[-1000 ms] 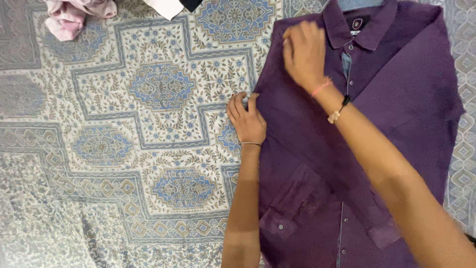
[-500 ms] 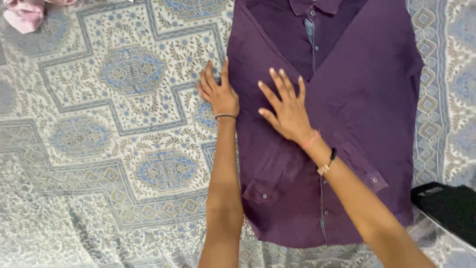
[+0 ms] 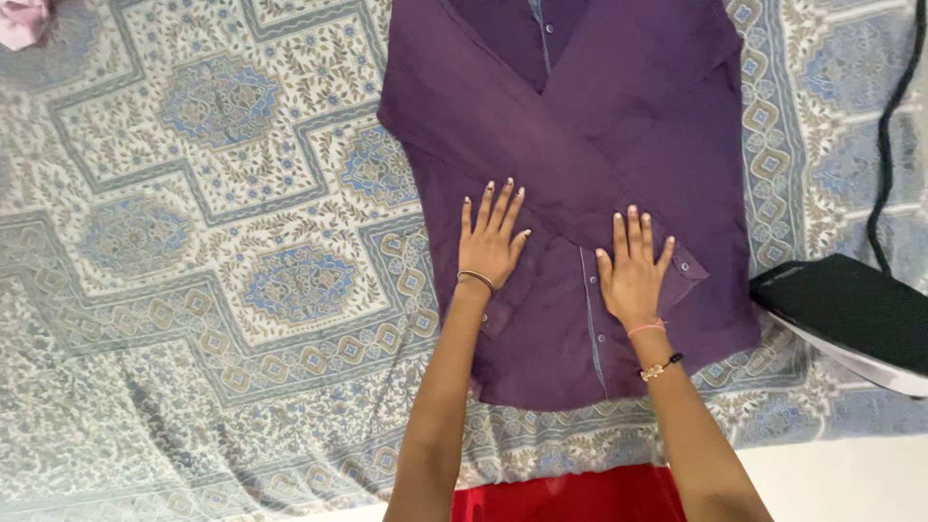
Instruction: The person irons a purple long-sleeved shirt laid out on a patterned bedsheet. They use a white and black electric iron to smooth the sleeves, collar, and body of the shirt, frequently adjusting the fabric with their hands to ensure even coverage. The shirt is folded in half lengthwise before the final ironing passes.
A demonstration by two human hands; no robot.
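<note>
Under left hand (image 3: 490, 246) and right hand (image 3: 633, 275), folded purple shirt (image 3: 590, 126)

1. purple shirt (image 3: 619, 126) spread flat on a patterned blue-and-cream bedsheet (image 3: 193, 242), both sleeves folded across the front.
2. left hand (image 3: 490, 242) pressed palm down on the shirt, fingers spread.
3. right hand (image 3: 633, 271) flat beside it, touching the crossed sleeve's cuff.
4. black clothes iron (image 3: 851, 314) resting right of the shirt, cord (image 3: 884, 145) trailing upward.
5. pink cloth (image 3: 24, 19) at the top left corner.
</note>
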